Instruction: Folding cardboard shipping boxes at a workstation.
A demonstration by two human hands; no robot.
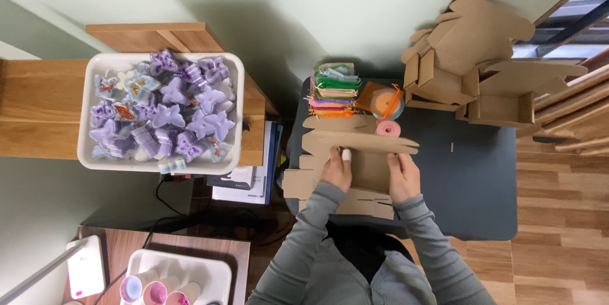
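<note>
Overhead view of a seated person in a grey long-sleeved top working at a dark counter (469, 178). The left hand (337, 172) and right hand (403, 177) both rest on an unfolded brown cardboard box blank (355, 159), which lies flat on the near left part of the counter, directly in front of the person. The left grip is closed on the blank, fingers curled over a raised flap with a pale wrap visible on one fingertip; the right grip is likewise clamped on the blank at its 3 o'clock side, thumb on top of the panel. At 12 o'clock from the hands lies a stack of coloured fabric pouches (332, 92), and just beside it, toward 1 o'clock, a pink ribbon roll (388, 128) touching the upper edge of the blank. A pile of assembled cardboard boxes (472, 67) occupies the far right of the counter at 2 o'clock. Well apart at 9 to 10 o'clock, a white tray (89, 146) on a wooden shelf (38, 108) holds purple butterfly-shaped items (168, 105). At 7 o'clock a second white tray (216, 276) carries small cups (155, 291).
</note>
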